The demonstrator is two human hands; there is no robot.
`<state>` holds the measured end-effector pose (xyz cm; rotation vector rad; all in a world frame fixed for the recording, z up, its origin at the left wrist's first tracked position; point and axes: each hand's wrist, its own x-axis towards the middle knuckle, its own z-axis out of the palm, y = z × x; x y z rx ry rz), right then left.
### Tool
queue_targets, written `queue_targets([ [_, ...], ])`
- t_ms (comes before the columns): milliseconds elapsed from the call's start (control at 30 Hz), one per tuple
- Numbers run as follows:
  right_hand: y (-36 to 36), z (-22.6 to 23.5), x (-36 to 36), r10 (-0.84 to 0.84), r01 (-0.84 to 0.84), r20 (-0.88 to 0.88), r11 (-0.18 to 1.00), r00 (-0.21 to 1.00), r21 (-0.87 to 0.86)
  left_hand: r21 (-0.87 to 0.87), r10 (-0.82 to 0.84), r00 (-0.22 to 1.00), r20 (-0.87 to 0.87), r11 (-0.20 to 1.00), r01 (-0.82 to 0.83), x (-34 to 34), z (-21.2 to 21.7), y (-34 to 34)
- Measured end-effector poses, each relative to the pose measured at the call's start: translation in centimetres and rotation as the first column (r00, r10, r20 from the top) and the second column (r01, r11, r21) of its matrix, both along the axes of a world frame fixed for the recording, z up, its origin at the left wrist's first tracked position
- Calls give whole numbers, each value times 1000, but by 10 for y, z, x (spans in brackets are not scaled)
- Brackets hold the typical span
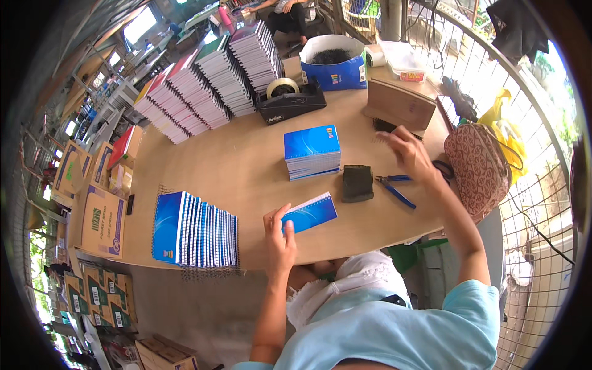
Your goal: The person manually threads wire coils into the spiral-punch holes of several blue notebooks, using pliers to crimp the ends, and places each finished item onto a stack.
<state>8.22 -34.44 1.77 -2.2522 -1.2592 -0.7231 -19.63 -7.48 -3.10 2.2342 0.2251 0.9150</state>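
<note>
My left hand [282, 239] is closed on a small blue notebook [311, 213], thumb on its cover, with a row of holes along its upper edge. My right hand [408, 150] is raised at the right, its fingers bent together in front of a wooden box [401, 105]; what they hold, if anything, is too small to make out. Dark wire pieces [388, 126] lie at the foot of that box. Below the right hand are blue-handled pliers [398, 190] and a dark block [357, 184]. A stack of blue notebooks [311, 148] stands ahead of the held one.
A row of blue spiral notebooks [194, 228] sits at the table's left front edge. Behind stand tall notebook stacks [191, 92], a tape dispenser [290, 102] and a blue container [336, 74] of dark wires. A patterned bag [478, 166] borders the right side.
</note>
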Motion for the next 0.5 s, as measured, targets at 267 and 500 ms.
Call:
queue_targets([
  [267, 35, -1, -106, 332, -262, -485, 942, 809, 209, -121, 40, 997, 59, 992, -32, 5, -1, -20],
  [500, 44, -3, -114, 274, -173, -537, 957, 798, 231, -235, 15, 994, 106, 972, 10, 16, -11, -6],
])
